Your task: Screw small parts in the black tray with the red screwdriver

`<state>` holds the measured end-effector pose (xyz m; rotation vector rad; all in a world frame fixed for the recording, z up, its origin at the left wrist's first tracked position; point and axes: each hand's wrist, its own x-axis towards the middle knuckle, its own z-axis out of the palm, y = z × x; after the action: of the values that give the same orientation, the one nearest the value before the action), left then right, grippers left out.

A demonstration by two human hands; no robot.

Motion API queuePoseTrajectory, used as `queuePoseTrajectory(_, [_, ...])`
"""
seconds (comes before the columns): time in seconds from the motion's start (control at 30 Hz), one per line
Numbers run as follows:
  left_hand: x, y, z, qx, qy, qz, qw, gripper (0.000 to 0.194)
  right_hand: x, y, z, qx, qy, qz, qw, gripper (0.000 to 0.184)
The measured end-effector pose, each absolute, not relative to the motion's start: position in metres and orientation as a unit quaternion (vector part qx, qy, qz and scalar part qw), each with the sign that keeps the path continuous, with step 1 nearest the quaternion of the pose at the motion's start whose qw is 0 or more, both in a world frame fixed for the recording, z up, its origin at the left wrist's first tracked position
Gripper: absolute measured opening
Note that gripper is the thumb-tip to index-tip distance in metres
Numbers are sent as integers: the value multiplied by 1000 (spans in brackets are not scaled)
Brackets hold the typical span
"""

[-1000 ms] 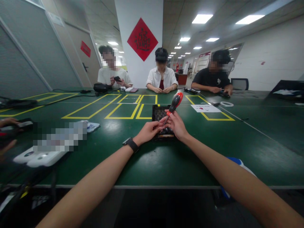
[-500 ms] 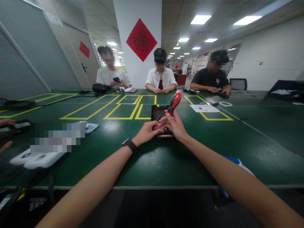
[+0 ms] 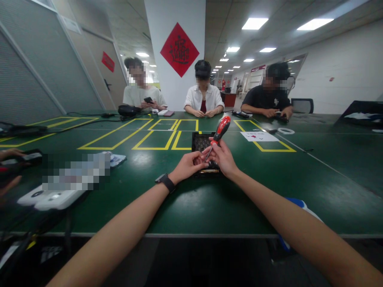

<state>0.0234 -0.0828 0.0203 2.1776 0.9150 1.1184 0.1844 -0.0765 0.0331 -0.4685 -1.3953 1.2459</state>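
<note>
My right hand [image 3: 225, 159] is closed around a screwdriver [image 3: 222, 128] with a red and black handle. The tool slants, handle up and to the right, its thin metal shaft running down to the left. At the shaft's lower end, my left hand [image 3: 190, 163] has its fingers pinched together; what lies between them is too small to make out. Both hands are over an open black case [image 3: 203, 139] on the green table. Dark small contents show inside it, partly covered by my fingers, with a pale strip near its front edge.
The green table [image 3: 191, 203] carries yellow tape outlines. To the left lies a white device [image 3: 60, 199], partly pixelated, with another person's hands [image 3: 10, 181] beyond it. A printed sheet [image 3: 259, 136] and a tape roll [image 3: 286, 130] lie right. Several people sit opposite.
The screwdriver handle leans slightly further right, while both hands stay over the black case. The whole view has shifted a little to the right.
</note>
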Motion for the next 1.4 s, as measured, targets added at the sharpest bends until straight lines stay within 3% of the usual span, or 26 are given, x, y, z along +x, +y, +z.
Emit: queuePoseTrajectory(1.4, [23,-81,20,810,348,413,229,32,183,-79,32,-239,-620,459,590,33])
